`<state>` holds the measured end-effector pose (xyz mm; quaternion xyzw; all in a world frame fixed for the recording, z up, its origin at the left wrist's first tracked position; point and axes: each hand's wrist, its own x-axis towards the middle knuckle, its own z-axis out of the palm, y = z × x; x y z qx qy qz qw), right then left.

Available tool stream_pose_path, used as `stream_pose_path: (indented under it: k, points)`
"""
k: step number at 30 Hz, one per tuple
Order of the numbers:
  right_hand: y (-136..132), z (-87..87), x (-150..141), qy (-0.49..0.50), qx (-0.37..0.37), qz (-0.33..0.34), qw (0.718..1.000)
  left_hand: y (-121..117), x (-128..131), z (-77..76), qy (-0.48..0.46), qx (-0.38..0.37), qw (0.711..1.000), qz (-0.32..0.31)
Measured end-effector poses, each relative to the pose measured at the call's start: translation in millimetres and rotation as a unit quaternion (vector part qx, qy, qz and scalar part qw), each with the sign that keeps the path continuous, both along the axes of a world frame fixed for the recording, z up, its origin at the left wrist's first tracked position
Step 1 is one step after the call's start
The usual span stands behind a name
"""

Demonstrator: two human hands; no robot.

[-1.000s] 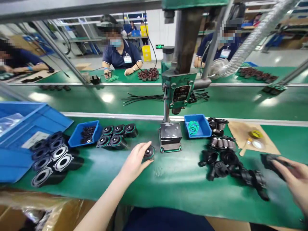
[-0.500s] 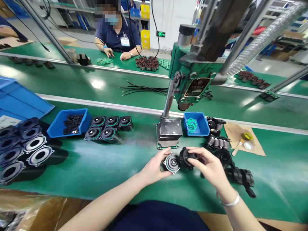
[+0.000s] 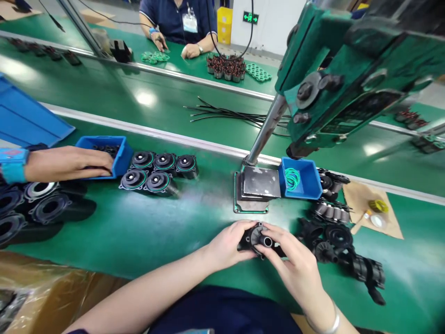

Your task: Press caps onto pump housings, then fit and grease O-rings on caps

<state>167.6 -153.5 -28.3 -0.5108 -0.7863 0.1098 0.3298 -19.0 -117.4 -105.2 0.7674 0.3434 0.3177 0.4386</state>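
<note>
My left hand (image 3: 225, 246) is wrapped round a black pump housing (image 3: 244, 242) just above the green bench, in front of the press stand. A black pump cover (image 3: 257, 235) with a short round pipe stub lies against the housing's open end. My right hand (image 3: 295, 255) grips this cover, thumb and fingers on either side of the stub. The cover hides the housing's inside, and I cannot tell whether it is fully seated. More black pump covers (image 3: 339, 235) lie to the right of my right hand.
A green press (image 3: 313, 93) with a metal block (image 3: 260, 182) stands ahead. A blue bin (image 3: 308, 178) holds green rings. Pump housings (image 3: 159, 182) stand left. A co-worker's hand (image 3: 69, 162) reaches into another blue bin (image 3: 127, 155). Another person sits opposite.
The housing and cover, apart before, are now together, the cover's stub turned toward me. A co-worker's arm has come in from the left. The camera view has shifted.
</note>
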Motion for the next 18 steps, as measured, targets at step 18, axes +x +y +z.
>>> stream_pose_path:
  k: [18]
  points:
    - [-0.8,-3.6,4.0,0.002,-0.037,-0.003,0.999,0.1,-0.2,-0.9,-0.013,0.029,0.999,-0.004]
